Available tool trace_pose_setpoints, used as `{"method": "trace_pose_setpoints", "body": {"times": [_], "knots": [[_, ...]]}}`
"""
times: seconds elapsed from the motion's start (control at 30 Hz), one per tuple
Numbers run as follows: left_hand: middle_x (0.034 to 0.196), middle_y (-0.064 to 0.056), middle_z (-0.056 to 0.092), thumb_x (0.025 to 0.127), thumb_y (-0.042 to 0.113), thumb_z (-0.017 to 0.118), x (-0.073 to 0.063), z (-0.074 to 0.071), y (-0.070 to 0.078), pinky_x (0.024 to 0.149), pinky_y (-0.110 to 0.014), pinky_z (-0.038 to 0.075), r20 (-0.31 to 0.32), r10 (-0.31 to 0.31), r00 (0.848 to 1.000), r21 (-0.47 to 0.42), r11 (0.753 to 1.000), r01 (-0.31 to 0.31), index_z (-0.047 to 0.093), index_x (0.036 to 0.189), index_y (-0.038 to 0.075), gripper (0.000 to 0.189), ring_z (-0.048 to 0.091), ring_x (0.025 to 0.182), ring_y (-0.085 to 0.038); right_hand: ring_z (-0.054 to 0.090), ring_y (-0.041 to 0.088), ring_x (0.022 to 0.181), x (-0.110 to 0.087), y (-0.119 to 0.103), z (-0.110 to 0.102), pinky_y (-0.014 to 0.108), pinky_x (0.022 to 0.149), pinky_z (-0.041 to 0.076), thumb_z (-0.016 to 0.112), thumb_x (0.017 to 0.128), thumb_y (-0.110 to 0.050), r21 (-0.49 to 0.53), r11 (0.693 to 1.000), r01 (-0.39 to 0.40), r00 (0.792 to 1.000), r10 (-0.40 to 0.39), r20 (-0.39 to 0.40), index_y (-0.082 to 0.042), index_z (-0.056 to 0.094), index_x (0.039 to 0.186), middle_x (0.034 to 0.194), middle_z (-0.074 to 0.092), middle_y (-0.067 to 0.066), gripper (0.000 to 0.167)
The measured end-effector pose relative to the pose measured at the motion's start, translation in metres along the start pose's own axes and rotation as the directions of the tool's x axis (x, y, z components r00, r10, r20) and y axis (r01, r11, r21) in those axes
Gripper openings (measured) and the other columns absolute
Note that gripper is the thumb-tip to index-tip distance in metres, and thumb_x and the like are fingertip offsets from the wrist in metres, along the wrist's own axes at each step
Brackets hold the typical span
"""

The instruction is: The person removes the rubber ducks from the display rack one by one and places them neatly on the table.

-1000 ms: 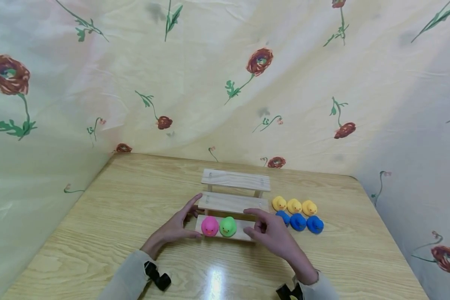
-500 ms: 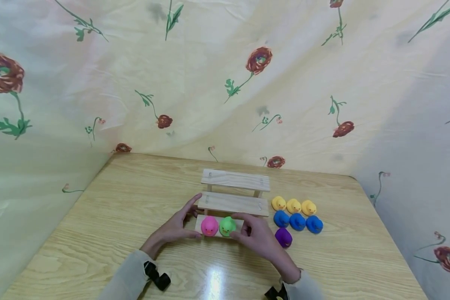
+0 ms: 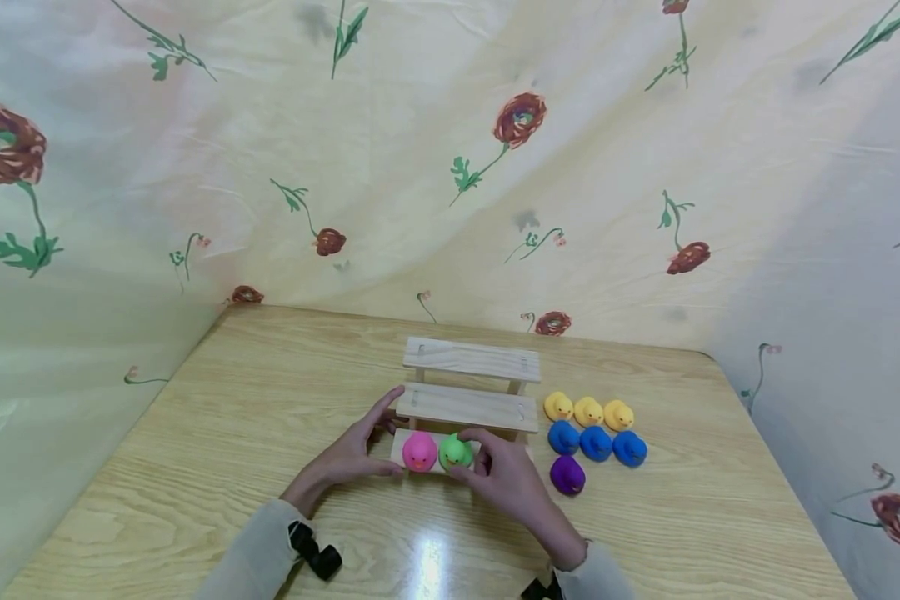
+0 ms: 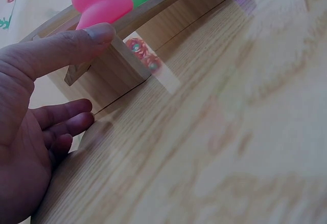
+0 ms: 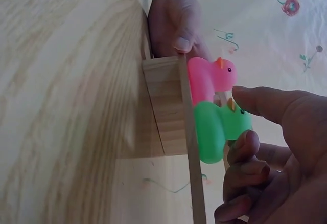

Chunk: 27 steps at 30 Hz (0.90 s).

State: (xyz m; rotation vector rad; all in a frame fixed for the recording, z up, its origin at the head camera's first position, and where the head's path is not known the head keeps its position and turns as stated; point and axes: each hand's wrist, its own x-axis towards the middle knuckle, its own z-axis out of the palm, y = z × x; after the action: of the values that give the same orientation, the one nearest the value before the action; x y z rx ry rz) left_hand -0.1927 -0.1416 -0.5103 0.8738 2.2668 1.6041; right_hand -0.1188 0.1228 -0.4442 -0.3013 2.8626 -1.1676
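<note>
A three-step wooden display stand (image 3: 467, 408) sits mid-table. On its lowest step, a pink rubber duck (image 3: 420, 452) is at the left and a green rubber duck (image 3: 455, 451) is beside it. My right hand (image 3: 512, 477) has its thumb and index finger on either side of the green duck's head, also seen in the right wrist view. At the stand's left end, my left hand (image 3: 352, 457) grips the lowest step. In the left wrist view its thumb (image 4: 76, 45) lies on the front edge, with the other fingers bent beside the wooden leg.
Right of the stand, three yellow ducks (image 3: 588, 412) form a row behind three blue ducks (image 3: 596, 443). A single purple duck (image 3: 567, 476) is nearer the front. Flowered cloth (image 3: 390, 167) rises behind the wood-grain table (image 3: 270, 367).
My right hand has moved left along the lowest step from its right end to the green duck. The purple duck, hidden before, now shows. The left hand has stayed in place.
</note>
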Motion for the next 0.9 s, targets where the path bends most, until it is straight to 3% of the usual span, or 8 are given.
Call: {"method": "trace_pose_setpoints", "body": {"times": [0.5,0.9], "knots": [[0.134,-0.012,0.057,0.077,0.023,0.088,0.0,0.0,-0.002,0.099,-0.029,0.042,-0.002,0.0,1.0,0.024,1.0,0.0,0.012,0.161,0.034,0.114,0.051,0.112,-0.02,0.039,-0.001,0.049,0.0,0.001,0.014,0.018,0.047,0.032,0.084,0.08,-0.03,-0.055,0.998,0.0,0.993,-0.007,-0.122,-0.012,0.071,0.109,0.057,0.049,-0.009,0.036],[0.134,-0.012,0.056,0.077,0.024,0.088,0.0,0.0,-0.001,0.097,-0.029,0.042,0.0,-0.008,1.0,0.016,1.0,0.008,0.012,0.161,0.034,0.114,0.051,0.112,-0.02,0.04,-0.001,0.049,-0.002,-0.002,0.01,0.017,0.047,0.033,0.083,0.081,-0.024,-0.036,0.999,0.003,0.995,-0.006,-0.096,-0.01,0.072,0.112,0.056,0.049,-0.01,0.036]]}}
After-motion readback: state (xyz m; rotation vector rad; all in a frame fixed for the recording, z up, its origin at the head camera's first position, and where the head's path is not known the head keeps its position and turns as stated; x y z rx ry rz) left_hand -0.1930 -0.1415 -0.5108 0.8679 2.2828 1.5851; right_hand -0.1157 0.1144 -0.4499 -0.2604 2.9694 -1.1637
